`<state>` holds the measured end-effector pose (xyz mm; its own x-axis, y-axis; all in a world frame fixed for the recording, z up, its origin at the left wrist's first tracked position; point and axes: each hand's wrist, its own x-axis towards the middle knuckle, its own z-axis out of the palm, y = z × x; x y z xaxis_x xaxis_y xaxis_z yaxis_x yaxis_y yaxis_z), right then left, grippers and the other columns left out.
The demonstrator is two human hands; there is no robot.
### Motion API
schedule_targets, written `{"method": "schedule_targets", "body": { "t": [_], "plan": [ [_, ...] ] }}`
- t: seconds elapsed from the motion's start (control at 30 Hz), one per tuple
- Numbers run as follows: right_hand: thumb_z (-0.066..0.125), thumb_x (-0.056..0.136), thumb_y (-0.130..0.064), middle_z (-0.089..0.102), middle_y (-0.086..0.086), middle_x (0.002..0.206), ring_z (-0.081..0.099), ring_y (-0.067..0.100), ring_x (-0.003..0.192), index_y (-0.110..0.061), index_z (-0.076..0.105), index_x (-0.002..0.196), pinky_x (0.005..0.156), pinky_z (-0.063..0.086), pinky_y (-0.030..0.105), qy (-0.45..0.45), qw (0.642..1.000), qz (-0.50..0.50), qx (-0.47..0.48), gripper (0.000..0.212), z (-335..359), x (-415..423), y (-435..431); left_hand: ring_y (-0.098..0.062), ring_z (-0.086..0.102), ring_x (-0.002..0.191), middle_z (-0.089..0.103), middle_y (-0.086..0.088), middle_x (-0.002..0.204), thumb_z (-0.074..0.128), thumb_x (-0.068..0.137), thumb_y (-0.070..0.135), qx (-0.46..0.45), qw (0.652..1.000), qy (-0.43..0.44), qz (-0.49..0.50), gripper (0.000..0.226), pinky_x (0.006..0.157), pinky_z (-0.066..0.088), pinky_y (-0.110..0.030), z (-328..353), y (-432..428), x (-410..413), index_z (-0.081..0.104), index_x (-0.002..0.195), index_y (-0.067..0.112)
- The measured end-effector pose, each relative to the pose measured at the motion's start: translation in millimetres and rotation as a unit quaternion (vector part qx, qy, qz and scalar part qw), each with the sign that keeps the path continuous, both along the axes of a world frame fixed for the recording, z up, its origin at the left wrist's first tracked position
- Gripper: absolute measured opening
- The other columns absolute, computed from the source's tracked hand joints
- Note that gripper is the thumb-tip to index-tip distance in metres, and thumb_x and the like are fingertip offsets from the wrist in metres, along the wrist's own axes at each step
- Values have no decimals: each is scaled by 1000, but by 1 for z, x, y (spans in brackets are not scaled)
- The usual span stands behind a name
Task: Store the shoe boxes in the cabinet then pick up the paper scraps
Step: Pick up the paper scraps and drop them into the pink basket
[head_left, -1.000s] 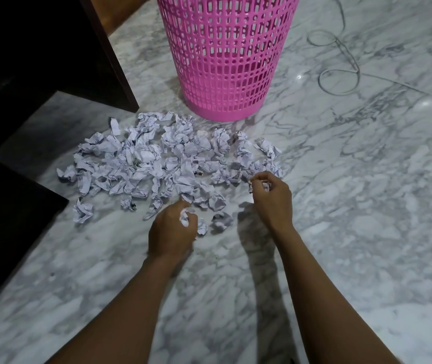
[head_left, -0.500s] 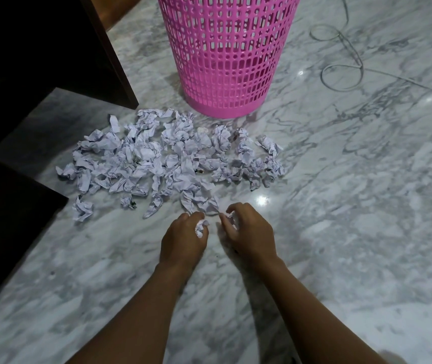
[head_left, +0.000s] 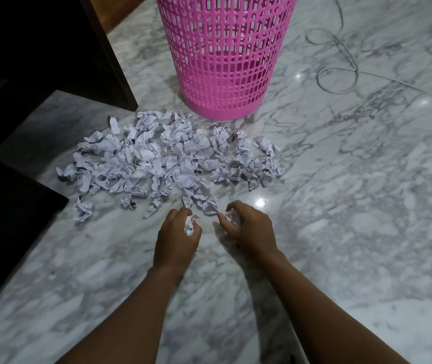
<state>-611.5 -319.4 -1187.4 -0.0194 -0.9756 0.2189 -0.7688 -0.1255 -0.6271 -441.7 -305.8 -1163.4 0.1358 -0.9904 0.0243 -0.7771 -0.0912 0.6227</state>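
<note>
Left hand [head_left: 175, 237] and right hand [head_left: 249, 229]: the fingers of each were curled round one crumpled scrap. The paper scraps [head_left: 162, 158] lay heaped on the floor [head_left: 354, 206] just ahead, equally near both hands, with the basket [head_left: 225, 61] beyond.

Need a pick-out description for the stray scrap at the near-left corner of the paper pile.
Start at the pink basket on the marble floor; a pile of crumpled paper scraps spreads in front of it. At the pile's near-left corner, right beside the corner of the dark furniture, lies the stray scrap: unlike its neighbours it lies clear of the pile, bare floor all around.
</note>
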Motion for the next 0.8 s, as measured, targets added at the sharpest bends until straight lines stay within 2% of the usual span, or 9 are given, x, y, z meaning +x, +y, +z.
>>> {"method": "schedule_targets", "body": {
  "t": [0.07,0.17,0.27,0.37,0.5,0.63,0.67,0.73,0.8],
  "plan": [
    [72,84,-49,74,-1,93,69,20,81,-23,69,107,64,48,28,-11,999,11,36,35,11,6,-15,-27,56,77,56,-5,89,63,80,8,-36,999,5,10,11,62,42,-31,5,0,5,60,90,13],
    [70,83,-56,70,-1,114,67,19,96,-29,62,126,70,46,27,50,991,57,108,51,20,18,-34,-29,58,80,57,-10,97,65,78,2,-72,997,8,34,16,66,42,-29,13,-10,11,64,93,8],
    [64,87,-56,60,-2,123,64,19,97,-29,62,125,70,43,26,92,978,64,174,47,16,22,-36,-29,59,83,56,-11,104,67,77,3,-80,995,1,57,17,67,41,-27,16,-22,18,65,93,7],
    [63,88,-46,59,-2,114,63,22,89,-22,66,111,68,44,29,83,981,61,161,34,12,21,-31,-32,58,83,59,-12,101,65,78,5,-79,994,-5,77,16,66,35,-26,18,-30,25,64,93,6],
    [66,82,-34,62,-2,84,57,21,73,-22,56,95,61,32,28,5,987,11,161,20,14,14,-27,-36,58,75,64,-13,85,59,77,11,-117,989,-4,90,12,62,36,-28,17,-29,32,62,87,6],
    [62,87,-29,61,-1,73,50,13,57,-27,60,108,59,35,28,-69,991,-28,114,21,34,20,-47,-35,56,65,63,-13,74,55,75,14,-142,984,4,110,11,58,39,-30,15,-24,40,60,81,6],
    [60,91,-32,66,0,78,54,14,61,-29,60,117,61,38,28,-54,991,-15,122,26,41,26,-55,-36,57,66,63,-13,74,54,75,15,-137,984,7,114,12,58,42,-32,15,-23,42,60,80,7],
    [56,94,-46,72,4,107,66,23,88,-32,55,132,72,47,32,8,988,14,156,41,47,38,-70,-37,58,71,65,-13,77,53,76,20,-106,986,20,129,15,59,47,-35,14,-21,45,60,84,9],
    [56,90,-61,69,4,122,65,26,108,-31,50,139,82,50,36,79,974,37,210,57,46,48,-76,-37,61,79,68,-12,85,53,79,24,-65,986,35,150,19,64,50,-37,16,-21,45,63,91,13]
  ]
}}
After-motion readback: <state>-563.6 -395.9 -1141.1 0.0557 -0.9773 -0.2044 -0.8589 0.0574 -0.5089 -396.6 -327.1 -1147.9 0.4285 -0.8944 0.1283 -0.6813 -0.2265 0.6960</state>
